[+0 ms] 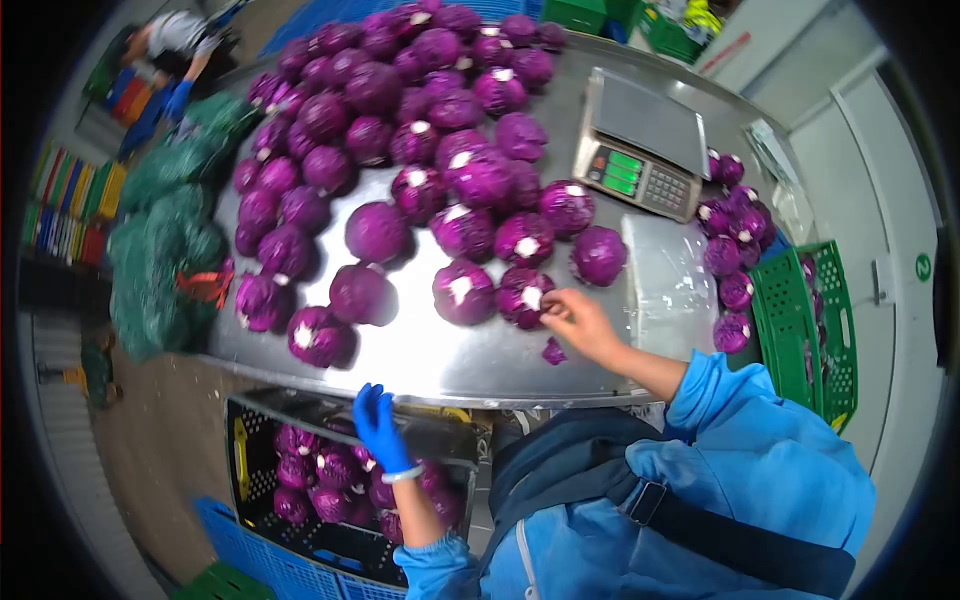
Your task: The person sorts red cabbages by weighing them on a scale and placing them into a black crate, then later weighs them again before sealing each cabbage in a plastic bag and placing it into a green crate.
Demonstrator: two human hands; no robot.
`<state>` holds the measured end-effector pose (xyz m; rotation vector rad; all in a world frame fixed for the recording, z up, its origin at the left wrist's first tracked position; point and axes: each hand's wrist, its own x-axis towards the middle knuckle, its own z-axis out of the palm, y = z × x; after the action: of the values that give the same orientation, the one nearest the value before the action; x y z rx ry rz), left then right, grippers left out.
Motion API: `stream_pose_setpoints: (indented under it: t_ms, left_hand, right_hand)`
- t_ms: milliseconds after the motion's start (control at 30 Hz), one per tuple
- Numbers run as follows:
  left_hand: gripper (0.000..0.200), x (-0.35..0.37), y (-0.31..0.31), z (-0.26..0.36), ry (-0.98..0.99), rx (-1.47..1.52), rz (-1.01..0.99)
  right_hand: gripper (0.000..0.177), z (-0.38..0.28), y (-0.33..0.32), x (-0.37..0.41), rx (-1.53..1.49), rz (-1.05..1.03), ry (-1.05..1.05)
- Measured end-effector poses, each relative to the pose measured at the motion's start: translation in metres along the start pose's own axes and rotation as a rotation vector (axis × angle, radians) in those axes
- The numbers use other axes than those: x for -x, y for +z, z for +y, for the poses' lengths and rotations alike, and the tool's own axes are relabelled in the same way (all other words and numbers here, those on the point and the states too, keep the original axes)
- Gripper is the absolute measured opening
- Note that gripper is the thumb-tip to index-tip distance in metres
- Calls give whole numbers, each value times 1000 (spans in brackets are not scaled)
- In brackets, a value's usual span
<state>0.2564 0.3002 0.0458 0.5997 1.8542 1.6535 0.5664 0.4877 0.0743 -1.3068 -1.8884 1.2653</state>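
Note:
My left hand (378,430), in a blue glove, is at the table's front edge above a black crate, fingers stretched out and holding nothing. Bare, my right hand (582,328) has curled fingers at the right side of a red cabbage (522,308) with a pale cut stem. Whatever is between those fingertips is too small to make out. A torn purple leaf piece (553,350) lies on the metal table (420,365) just below. Beside that cabbage sits another red cabbage (464,292), stem facing up. One more cabbage (598,256) rests behind my right hand.
A large heap of red cabbages (372,88) covers the table's far left. Right of it are a digital scale (640,145), clear plastic bags (668,290) and a green crate (805,330). More cabbages fill the black crate (245,480). Green net sacks (165,270) line the left; another person (180,45) is beyond.

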Motion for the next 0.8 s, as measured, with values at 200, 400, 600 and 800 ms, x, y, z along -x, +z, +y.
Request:
stream_pose_setpoints:
  t_ms: [200,400,600,800]
  left_hand:
    - [38,24,192,32,308,-398,-487]
    - [73,64,301,24,786,-948,-822]
    - [60,42,270,5,927,-1361,-784]
    - [54,1,237,12,779,-1211,-546]
  right_hand:
    - [61,78,-118,28,111,271,173]
    - [97,126,-107,-17,52,293,-8]
    - [102,80,-88,30,104,-179,-39]
    - [72,141,-119,93,84,-114,67]
